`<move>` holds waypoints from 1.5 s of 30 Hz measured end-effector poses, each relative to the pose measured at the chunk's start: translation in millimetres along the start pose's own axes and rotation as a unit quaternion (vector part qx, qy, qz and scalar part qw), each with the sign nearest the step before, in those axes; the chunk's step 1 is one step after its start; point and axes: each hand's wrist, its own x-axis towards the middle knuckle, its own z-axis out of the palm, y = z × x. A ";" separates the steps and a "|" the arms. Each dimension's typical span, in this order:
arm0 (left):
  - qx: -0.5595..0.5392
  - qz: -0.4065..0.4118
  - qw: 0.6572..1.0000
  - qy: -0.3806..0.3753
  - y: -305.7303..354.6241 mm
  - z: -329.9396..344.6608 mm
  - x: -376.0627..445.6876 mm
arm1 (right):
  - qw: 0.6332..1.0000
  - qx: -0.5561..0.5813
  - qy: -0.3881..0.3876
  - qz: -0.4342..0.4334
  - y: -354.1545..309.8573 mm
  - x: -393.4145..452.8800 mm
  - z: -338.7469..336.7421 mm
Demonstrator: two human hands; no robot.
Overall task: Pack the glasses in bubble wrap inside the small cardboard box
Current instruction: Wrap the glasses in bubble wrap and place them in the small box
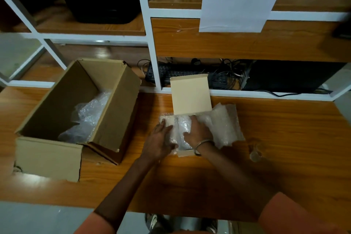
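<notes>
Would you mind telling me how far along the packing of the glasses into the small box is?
Mostly done, it seems: a bubble-wrap bundle already sits in the small cardboard box, whose lid stands open. In hand: the left hand and right hand press the bundle down. Left: tucking in the wrap spilling over the right side, closing the lid, and possibly wrapping what looks like a clear glass on the table.

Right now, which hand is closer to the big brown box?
The left hand. It presses the bubble wrap on the side facing the big brown box; the right hand presses farther away, on the other side.
</notes>
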 end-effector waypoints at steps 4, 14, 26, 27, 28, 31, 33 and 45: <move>0.048 -0.008 0.999 0.012 4.9 -1.3 -1.8 | 0.996 -0.070 0.008 -0.050 -0.8 -11.4 15.3; -0.019 -0.019 0.999 0.027 7.4 8.0 -3.4 | 0.996 0.054 -0.064 0.009 8.7 11.4 13.8; -0.011 -0.062 0.998 0.017 32.5 4.6 -9.8 | 0.994 -0.027 -0.066 -0.080 11.9 7.7 13.4; -0.010 -0.063 0.998 0.019 34.0 4.1 -11.3 | 0.994 -0.026 -0.073 -0.081 13.3 6.8 11.5; -0.011 -0.063 0.998 0.024 36.2 2.5 -13.5 | 0.993 -0.024 -0.083 -0.086 16.0 7.3 10.3; -0.008 -0.058 0.997 0.041 40.7 0.0 -17.8 | 0.988 0.001 -0.122 -0.098 26.7 9.4 3.6; -0.010 -0.056 0.997 0.054 47.1 -1.4 -23.1 | 0.986 0.015 -0.132 -0.103 32.7 7.0 -2.7; -0.059 -0.033 0.967 0.246 47.6 -71.3 -74.5 | 0.958 0.126 0.048 -0.253 -63.8 2.6 -50.2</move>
